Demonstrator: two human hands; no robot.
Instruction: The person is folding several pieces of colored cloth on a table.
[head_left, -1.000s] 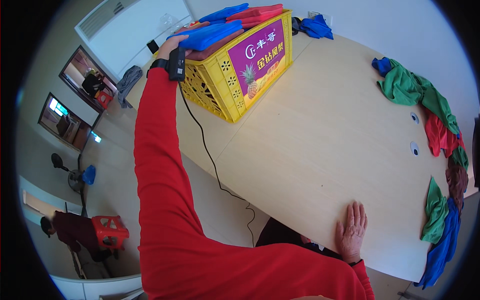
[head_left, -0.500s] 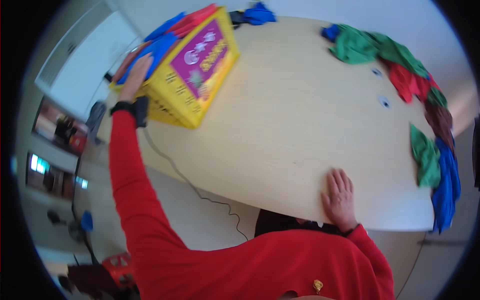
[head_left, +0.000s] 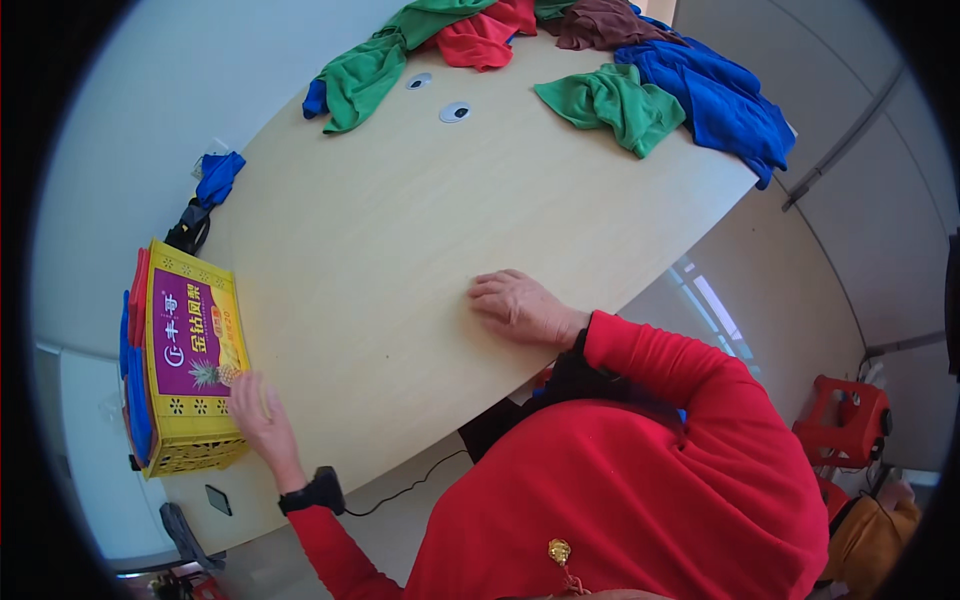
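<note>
My left hand (head_left: 263,425) is held beside the yellow plastic crate (head_left: 205,448), fingers extended and nothing in them. Its fingertips overlap the crate's purple pineapple label (head_left: 172,325) in the view; I cannot tell if they touch. Blue cloth (head_left: 140,415) and red cloth (head_left: 140,285) stick out of the crate's top. My right hand (head_left: 518,308) lies palm down on the wooden table, its fingers loosely bent and nothing held.
Along the far side lie a green cloth (head_left: 365,80), a red cloth (head_left: 485,38), a brown cloth (head_left: 605,25), another green cloth (head_left: 622,108) and a blue cloth (head_left: 710,100). Two oval discs (head_left: 455,112) sit nearby. A phone (head_left: 218,500) rests past the crate.
My left hand has come off the blue cloth on the crate and moved beside the crate's near end. The view has turned to the right; my right hand stays on the table.
</note>
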